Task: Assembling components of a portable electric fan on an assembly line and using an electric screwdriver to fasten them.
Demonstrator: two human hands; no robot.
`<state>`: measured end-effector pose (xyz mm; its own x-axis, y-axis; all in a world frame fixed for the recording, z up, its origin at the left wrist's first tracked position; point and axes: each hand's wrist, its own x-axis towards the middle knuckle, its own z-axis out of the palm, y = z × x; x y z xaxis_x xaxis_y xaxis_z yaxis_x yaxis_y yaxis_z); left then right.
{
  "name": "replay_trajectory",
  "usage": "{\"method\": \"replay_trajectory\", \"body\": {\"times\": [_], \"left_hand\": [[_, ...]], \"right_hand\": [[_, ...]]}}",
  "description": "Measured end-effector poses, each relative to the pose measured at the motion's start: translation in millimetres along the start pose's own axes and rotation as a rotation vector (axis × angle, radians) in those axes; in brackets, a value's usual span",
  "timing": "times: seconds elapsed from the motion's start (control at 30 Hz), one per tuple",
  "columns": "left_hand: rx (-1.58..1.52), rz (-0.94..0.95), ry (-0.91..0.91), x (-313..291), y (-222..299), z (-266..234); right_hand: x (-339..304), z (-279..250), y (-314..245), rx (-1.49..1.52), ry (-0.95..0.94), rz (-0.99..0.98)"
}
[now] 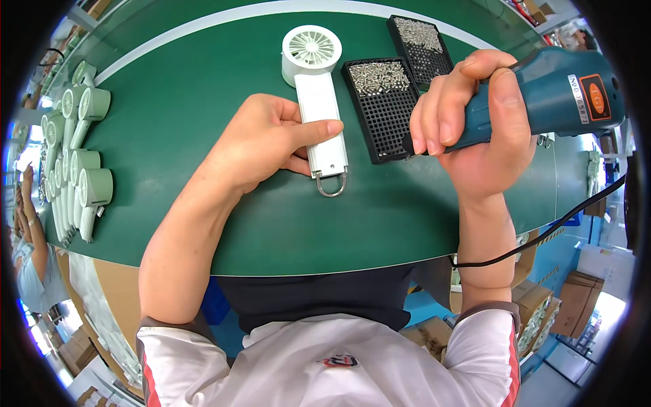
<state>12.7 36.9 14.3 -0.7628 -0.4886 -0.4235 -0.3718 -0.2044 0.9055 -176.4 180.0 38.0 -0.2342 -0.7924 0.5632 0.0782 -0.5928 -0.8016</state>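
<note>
Left hand: from my remote seat I see the bare left hand [268, 139] closed around the handle of a fan, thumb laid across its front face, the other fingers bent at its left edge and partly hidden behind it.
Handheld fan: white plastic, with a round, slotted head and a flat, straight handle [324, 102]; it is over the middle of the bench, head pointing away from the wearer. I cannot tell whether it touches the surface.
Metal loop: a silvery U-shaped ring [331, 196] sits at the handle's near end.
Right hand: the bare right hand [485, 129] is wrapped firmly around a teal power tool with a black nose [542, 95], which points left.
Tool tip: near the front tray's lower right corner; I cannot make out contact.
Front tray: black, rectangular, gridded with holes [390, 125], small silvery metal pieces [380, 76] heaped at its far end.
Rear tray: a similar black tray [434, 64], just beside it, farther back.
Cord: black cable [557, 226] crossing the right forearm.
Bench: dark green, smooth top [325, 234].
Left side: a cluster of pale green plastic fans [91, 186].
</note>
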Motion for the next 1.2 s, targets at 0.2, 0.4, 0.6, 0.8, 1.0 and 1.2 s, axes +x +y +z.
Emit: {"method": "replay_trajectory", "body": {"times": [0.2,0.4,0.6,0.8,1.0,1.2], "left_hand": [[0.003,-0.001,-0.002,0.3,-0.5,-0.4],[0.019,0.003,-0.015,-0.2,2.1,0.9],[0.037,0.01,-0.013,1.1,-1.2,-0.3],[0.019,0.004,-0.019,0.2,1.3,-0.8],[0.008,0.0,-0.008,0.1,-0.1,-0.8],[0.028,-0.013,0.001,1.5,-0.4,-0.4]], "right_hand": [[-2.0,1.7,0.7,-0.119,0.067,0.004],[-3.5,3.5,-2.4,-0.185,0.019,-0.013],[-3.8,12.9,-0.7,-0.184,-0.03,0.011],[-2.1,8.9,-2.2,-0.195,-0.052,0.001],[-1.2,4.7,0.9,-0.156,-0.049,-0.021],[-0.5,5.7,0.0,-0.145,-0.045,-0.026]]}}
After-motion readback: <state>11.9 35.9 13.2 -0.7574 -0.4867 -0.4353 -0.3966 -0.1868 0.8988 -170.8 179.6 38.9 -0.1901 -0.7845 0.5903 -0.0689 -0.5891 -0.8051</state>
